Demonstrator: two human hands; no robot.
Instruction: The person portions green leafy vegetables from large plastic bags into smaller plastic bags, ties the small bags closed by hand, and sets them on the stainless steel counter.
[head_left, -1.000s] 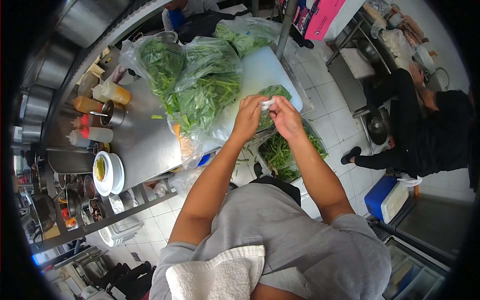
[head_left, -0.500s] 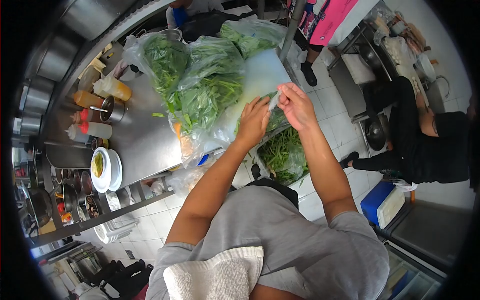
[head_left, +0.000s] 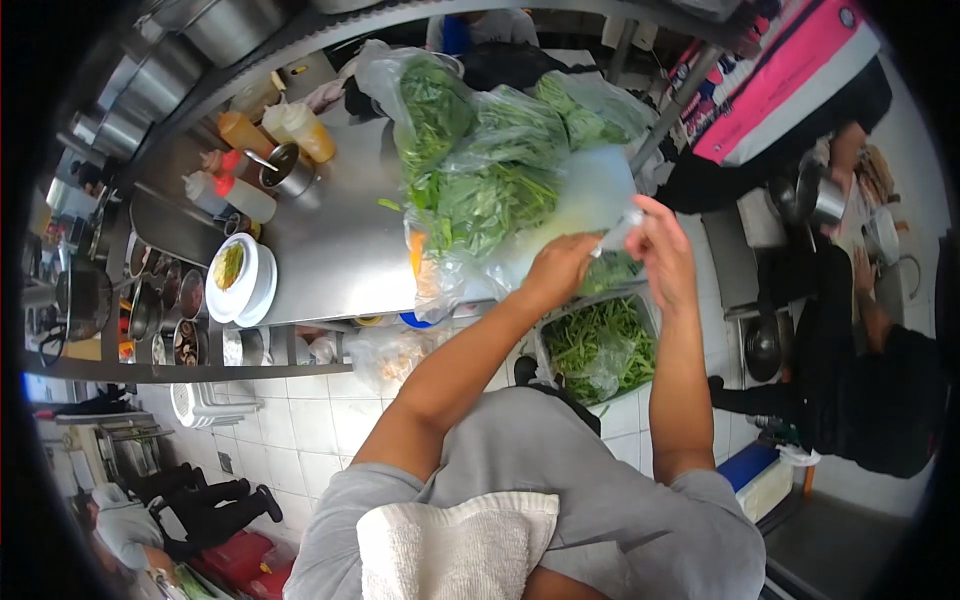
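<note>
Stretching between fingers (head_left: 661, 213), clear plastic (head_left: 619, 231), greens (head_left: 612, 271) beneath

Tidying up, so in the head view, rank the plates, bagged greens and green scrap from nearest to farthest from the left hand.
1. Bagged greens: ahead and left of the left hand.
2. Green scrap: farther left.
3. Plates: far left.

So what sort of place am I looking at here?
Most likely a restaurant kitchen: squeeze bottles and large bags of leafy greens share a long steel counter.
</note>
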